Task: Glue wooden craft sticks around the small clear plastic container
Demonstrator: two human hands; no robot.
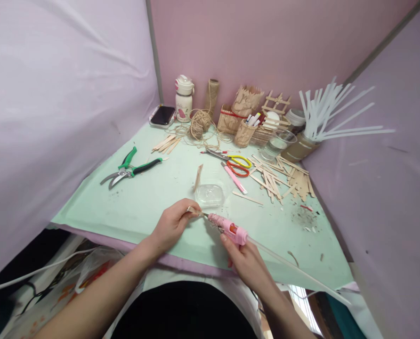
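My left hand [176, 221] is closed, pinching a small pale piece of wood [194, 211] between thumb and fingers. My right hand [244, 261] grips a pink hot glue gun [227, 227], its nozzle pointing left at the wooden piece; whether the tip touches it I cannot tell. A long translucent glue stick [291, 267] sticks out of the gun's back toward the lower right. Just beyond my hands lies a clear plastic tray [210, 195], with a thin wooden strip [198, 178] standing upright at its left edge.
Green-handled pruning shears [128, 170] lie at left. Scissors [236, 161], a pink cutter pen [235, 179] and scattered craft sticks [270, 181] lie to the right. Behind are a twine ball [200, 124], a bottle [184, 101], a water cup [276, 146] and a holder of glue sticks [302, 147].
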